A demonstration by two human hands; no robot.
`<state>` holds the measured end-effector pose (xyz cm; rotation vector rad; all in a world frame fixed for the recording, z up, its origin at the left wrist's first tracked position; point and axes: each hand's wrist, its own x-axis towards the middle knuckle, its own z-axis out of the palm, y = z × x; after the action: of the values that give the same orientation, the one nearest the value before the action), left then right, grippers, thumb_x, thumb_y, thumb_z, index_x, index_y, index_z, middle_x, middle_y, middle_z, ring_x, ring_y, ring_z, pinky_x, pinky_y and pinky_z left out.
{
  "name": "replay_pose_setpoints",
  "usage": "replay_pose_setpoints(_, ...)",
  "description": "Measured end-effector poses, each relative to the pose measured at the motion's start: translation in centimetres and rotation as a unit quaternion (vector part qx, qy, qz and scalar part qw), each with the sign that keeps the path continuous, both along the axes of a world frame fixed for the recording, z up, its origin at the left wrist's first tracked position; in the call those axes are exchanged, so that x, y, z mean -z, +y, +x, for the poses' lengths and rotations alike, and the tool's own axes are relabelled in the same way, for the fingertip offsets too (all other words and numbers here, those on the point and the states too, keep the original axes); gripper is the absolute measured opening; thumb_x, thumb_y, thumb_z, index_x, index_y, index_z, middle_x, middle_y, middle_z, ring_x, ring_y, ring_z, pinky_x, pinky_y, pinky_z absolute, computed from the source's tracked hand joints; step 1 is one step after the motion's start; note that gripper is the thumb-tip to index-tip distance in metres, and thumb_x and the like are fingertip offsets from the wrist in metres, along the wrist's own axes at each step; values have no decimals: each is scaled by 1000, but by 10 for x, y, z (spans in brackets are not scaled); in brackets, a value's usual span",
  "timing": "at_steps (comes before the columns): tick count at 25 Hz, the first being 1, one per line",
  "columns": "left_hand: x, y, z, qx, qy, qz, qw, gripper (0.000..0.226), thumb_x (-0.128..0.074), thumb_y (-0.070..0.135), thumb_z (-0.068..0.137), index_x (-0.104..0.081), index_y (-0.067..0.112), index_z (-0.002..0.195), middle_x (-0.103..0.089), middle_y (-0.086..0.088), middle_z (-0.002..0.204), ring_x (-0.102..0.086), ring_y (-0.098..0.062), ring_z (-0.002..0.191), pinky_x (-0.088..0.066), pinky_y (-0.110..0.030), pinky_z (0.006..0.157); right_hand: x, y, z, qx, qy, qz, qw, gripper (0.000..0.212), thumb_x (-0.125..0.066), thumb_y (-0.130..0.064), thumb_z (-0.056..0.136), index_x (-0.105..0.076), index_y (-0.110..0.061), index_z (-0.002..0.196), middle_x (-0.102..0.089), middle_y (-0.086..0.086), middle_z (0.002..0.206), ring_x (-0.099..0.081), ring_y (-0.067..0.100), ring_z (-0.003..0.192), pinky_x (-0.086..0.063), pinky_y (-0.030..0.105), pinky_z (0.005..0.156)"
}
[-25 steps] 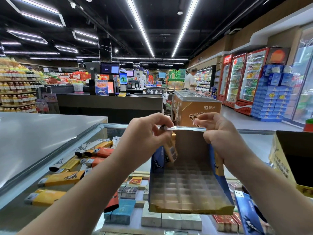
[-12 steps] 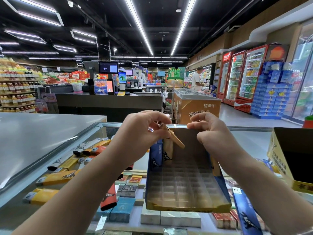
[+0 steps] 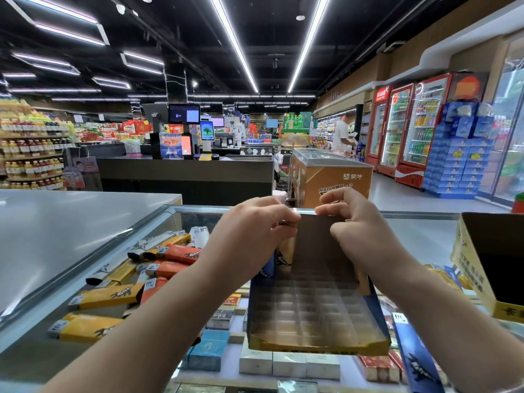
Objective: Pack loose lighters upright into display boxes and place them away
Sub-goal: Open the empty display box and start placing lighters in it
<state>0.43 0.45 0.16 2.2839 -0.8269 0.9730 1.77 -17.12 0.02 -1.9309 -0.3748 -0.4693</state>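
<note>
— Head view: we have the box (image 3: 314, 313) on the glass table (image 3: 42, 344), its back panel upright and the gridded tray inside bare of lighters. What has changed in the last second?

— The side flap. Half a second ago it stuck out at an angle from our left hand (image 3: 252, 231); now it lies flush along the box's left wall. Our left grip is curled and pinching the top left corner there, though we cannot tell whether it holds the flap alone or flap and panel together.

— And the right hand (image 3: 360, 231)?

— It has barely moved. Its fingers are curled over the top edge of the back panel, pinching it and keeping the panel standing.

— So the box is nearly set up?

— We judge so; the left corner looks about locked, and filling comes next. No lighter is in it yet.

— Where are the lighters?

— Loose on the table to the left: yellow (image 3: 110, 296) and orange (image 3: 181, 253) ones lying flat in a heap, near the box but not touching it.
</note>
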Motion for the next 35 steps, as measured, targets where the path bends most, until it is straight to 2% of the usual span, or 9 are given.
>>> replay_pose_setpoints(3,1,1,3,-15,6,14,1000,18,-68,15,81,-72,19,98,-68,7,96,-58,-14,90,-48,-36,76,1,0,0,-3,0,-9,1000,49,-41,16,75,-49,-29,92,-61,0,98,-54,15,74,-43,22,54)
replay_pose_setpoints(7,3,3,4,-23,-18,23,999,15,-69,16,80,-72,19,95,-69,6,93,-62,-15,87,-51,-38,72,1,-1,0,-5,4,-15,1000,49,-42,16,76,-48,-30,89,-61,-2,99,-51,9,71,-38,13,49)
replay_pose_setpoints(15,1,-2,1,-43,-90,100,990,15,-64,22,76,-73,12,82,-72,0,84,-67,-21,79,-51,-32,75,0,0,-2,-15,-3,0,1000,48,-42,16,76,-48,-30,89,-60,1,101,-57,20,84,-50,31,61)
replay_pose_setpoints(19,-6,1,-1,-48,-93,134,985,13,-63,22,75,-72,12,77,-72,-1,80,-67,-22,75,-51,-32,72,0,0,-2,-13,1,-9,1000,48,-42,16,77,-48,-30,90,-60,1,102,-57,19,85,-52,33,64)
replay_pose_setpoints(21,-8,1,-1,-44,-90,161,982,14,-62,22,75,-73,13,78,-71,0,80,-66,-21,75,-51,-31,71,0,-1,-2,-15,2,-11,1000,49,-42,17,77,-47,-30,90,-59,1,103,-56,16,83,-49,27,60)
replay_pose_setpoints(24,-8,5,1,-30,-20,118,992,11,-64,23,81,-72,18,87,-69,7,87,-62,-17,84,-50,-31,74,1,-1,-2,-9,-1,-21,1000,48,-43,17,77,-48,-27,95,-60,2,104,-54,13,79,-45,19,57)
replay_pose_setpoints(27,-2,9,5,-40,32,51,997,10,-69,26,80,-70,24,90,-63,16,94,-53,-9,98,-49,-38,77,2,-1,-1,5,-5,-27,1000,47,-42,16,75,-49,-25,97,-61,1,102,-48,8,64,-35,8,44)
replay_pose_setpoints(30,3,7,8,-43,62,47,996,8,-65,29,83,-68,27,91,-62,17,107,-50,-7,106,-49,-39,82,1,-1,-1,7,-7,-33,999,47,-42,16,76,-49,-26,98,-61,1,103,-45,5,62,-33,6,41)
replay_pose_setpoints(35,4,12,12,9,153,-10,988,12,-63,31,83,-65,34,94,-60,23,101,-50,0,106,-44,-34,93,-1,1,-5,-8,-5,-27,1000,46,-42,16,79,-49,-27,96,-61,4,107,-53,5,67,-38,10,45)
